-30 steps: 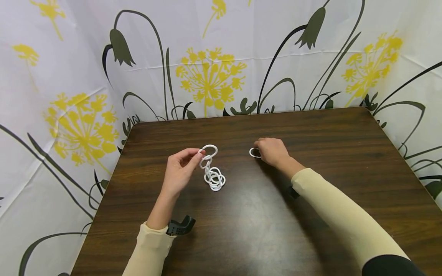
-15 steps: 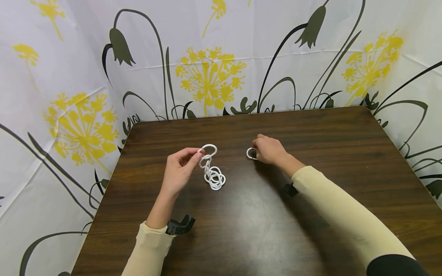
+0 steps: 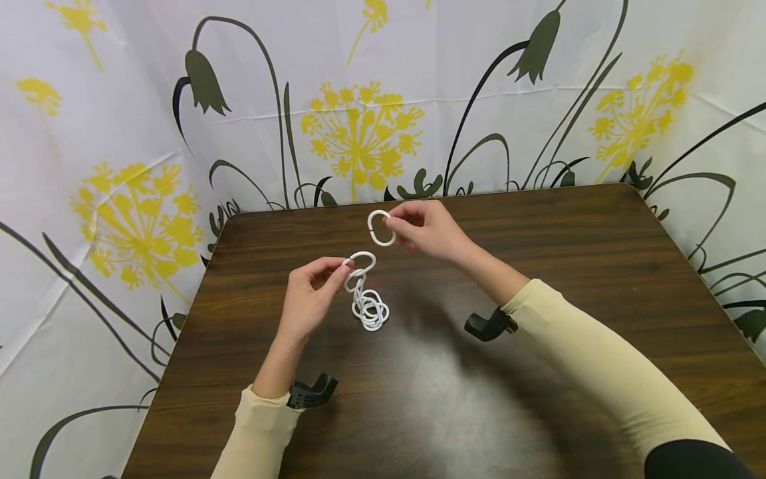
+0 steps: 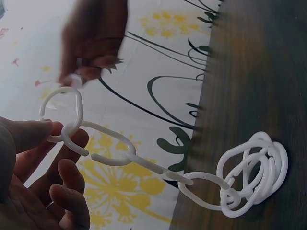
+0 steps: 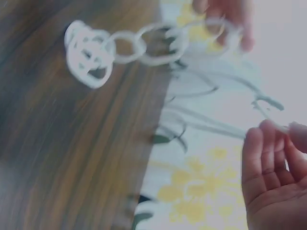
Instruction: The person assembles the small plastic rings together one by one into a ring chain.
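My left hand pinches the top ring of a white plastic chain between thumb and fingers. Several links hang down from it, and the lower ones lie in a small pile on the table. A separate white plastic ring, with a small gap in its side, is pinched by my right hand. That ring is raised above the table, a little above and to the right of the chain's top ring, apart from it in the head view. The right wrist view is blurred, with the right hand at its lower right.
A dark brown wood-grain table lies under both hands. Behind it hangs a white cloth with yellow and grey-green flowers. A black wrist camera is worn on the left wrist, another black camera on the right.
My right hand has lifted the loose ring off the table and carried it leftward, towards the chain's top. My left hand and the chain have stayed almost in place.
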Demonstrator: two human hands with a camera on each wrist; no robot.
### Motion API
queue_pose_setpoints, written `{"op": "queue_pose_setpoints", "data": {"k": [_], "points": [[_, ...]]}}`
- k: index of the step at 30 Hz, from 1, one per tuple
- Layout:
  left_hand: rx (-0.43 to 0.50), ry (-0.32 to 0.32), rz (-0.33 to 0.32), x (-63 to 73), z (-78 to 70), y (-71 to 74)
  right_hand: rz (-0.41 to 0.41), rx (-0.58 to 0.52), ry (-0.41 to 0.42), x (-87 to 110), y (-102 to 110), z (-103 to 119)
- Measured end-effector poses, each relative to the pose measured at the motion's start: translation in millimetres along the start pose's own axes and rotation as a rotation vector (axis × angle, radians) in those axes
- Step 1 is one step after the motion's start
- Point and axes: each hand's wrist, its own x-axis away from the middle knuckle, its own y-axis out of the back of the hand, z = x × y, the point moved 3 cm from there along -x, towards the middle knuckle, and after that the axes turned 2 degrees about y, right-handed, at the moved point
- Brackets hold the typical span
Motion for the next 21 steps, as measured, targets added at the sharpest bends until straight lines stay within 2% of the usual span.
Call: {"op": "queue_pose_setpoints", "data": {"k": [4, 8, 14, 21], "points": [[-0.060, -0.025, 0.003, 3.7, -17.3, -1.5, 0.018, -0.136, -0.010, 1.9, -9.3, 15.7], [-0.091, -0.032, 0.010, 7.4, -34.7, -2.9, 0.085, -0.166, -0.063, 4.1, -19.3, 21.7], [-0.101, -0.037, 0.012, 8.4, -37.6, -3.3, 0.112, -0.123, -0.148, 6.0, -28.6, 19.4], [-0.069, -0.049, 0.026, 8.4, -36.2, -2.8, 0.103, -0.080, -0.192, 6.5, -32.4, 16.2]]}}
